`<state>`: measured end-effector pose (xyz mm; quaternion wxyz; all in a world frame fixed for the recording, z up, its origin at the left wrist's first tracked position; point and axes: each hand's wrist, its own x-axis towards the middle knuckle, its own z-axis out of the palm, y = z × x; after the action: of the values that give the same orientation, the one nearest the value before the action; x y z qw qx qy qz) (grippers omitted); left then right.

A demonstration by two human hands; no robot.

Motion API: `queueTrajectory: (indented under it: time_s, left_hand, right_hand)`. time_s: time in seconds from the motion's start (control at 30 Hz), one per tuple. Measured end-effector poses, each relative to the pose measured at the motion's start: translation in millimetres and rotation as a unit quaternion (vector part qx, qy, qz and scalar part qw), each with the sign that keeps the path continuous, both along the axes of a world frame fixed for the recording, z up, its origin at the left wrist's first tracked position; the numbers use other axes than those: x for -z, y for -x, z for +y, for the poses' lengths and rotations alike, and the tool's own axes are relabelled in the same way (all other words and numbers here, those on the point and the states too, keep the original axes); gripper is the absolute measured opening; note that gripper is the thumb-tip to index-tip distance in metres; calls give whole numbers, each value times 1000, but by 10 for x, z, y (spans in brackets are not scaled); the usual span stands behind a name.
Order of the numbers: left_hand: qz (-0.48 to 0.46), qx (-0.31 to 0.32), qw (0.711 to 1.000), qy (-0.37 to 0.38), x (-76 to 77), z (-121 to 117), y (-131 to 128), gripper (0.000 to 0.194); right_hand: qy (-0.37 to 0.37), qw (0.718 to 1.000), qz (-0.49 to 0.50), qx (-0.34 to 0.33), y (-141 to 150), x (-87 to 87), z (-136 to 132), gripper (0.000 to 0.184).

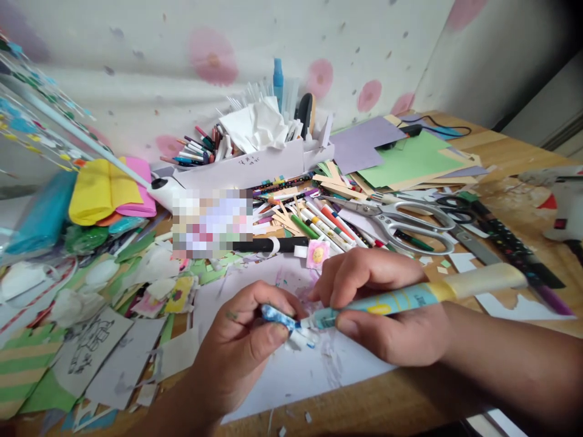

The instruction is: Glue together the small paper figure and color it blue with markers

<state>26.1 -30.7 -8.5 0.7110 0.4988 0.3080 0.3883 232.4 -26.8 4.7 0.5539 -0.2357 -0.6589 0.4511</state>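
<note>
My left hand (246,343) pinches a small white piece with blue patches (274,317) between thumb and fingers; what it is made of I cannot tell. In my right hand (382,315) is a thick light-blue and yellow pen (401,298), held slanting, its pale end up to the right. The pen's tip meets the blue-patched piece, or comes very near it, at my left fingertips. Both hands are over a smudged white sheet (296,379) on the wooden table. Just behind my right fingers sits a small pink square with a yellow drawing (317,254).
Large silver scissors (401,220) and several markers (325,224) lie behind my hands. A white box (246,167) with tissues and pens stands at the back. Paper scraps (109,346) cover the left side. Green and purple sheets (405,161) lie back right. One patch is pixelated.
</note>
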Motion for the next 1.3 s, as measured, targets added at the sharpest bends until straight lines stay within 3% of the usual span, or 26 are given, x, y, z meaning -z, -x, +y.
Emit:
queueTrajectory:
  time_s: [0.3, 0.77, 1.03, 1.3]
  left_hand:
    - [3, 9, 1000, 8, -19, 8, -3, 9]
    - [-5, -13, 1000, 11, -24, 17, -12, 12]
    - [-15, -15, 999, -34, -27, 45, -7, 7]
    - [39, -8, 991, -128, 42, 30, 88, 9]
  right_hand:
    - [16, 1000, 18, -11, 15, -5, -13, 17]
    - [-55, 998, -28, 20, 11, -48, -36, 13]
    - [-9, 999, -5, 31, -44, -36, -31, 14]
    - [-45, 998, -32, 39, -22, -48, -27, 17]
